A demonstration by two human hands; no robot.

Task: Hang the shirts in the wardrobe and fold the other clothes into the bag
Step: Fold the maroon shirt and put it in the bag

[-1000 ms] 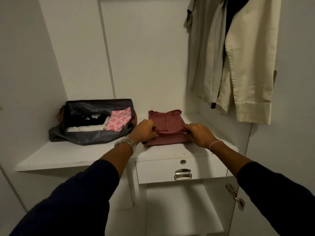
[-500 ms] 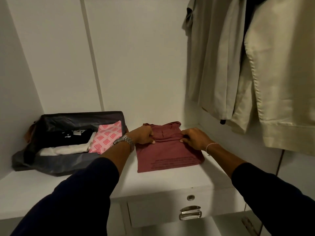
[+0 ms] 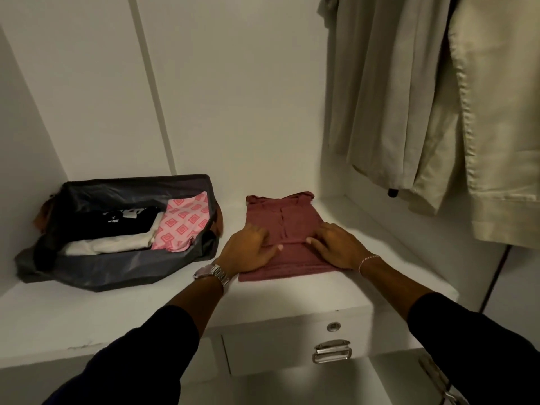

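The wardrobe [image 3: 233, 97] holds pale shirts [image 3: 409, 97] already hanging at the upper right, so the hanging part of the task appears at least partly done. On the white shelf [image 3: 87, 311], the dark bag [image 3: 117, 264] lies open at the left. It contains a black garment [image 3: 125, 223], a white garment [image 3: 117, 245] and a pink patterned cloth [image 3: 184, 225], all folded. The bag is therefore judged partly packed.

The maroon garment [image 3: 283, 226] lies flat on the shelf just right of the bag, partly folded, with a crease running across its middle. It is not yet in the bag. Remaining work, as a judgement: finish this fold and place the garment in the bag.

The left hand [image 3: 248, 252] grasps the fold edge at the left side of the crease, fingers curled and thumb tip on the cloth. The right hand [image 3: 339, 247] grasps the same edge at the right, fingers bent onto the fabric.
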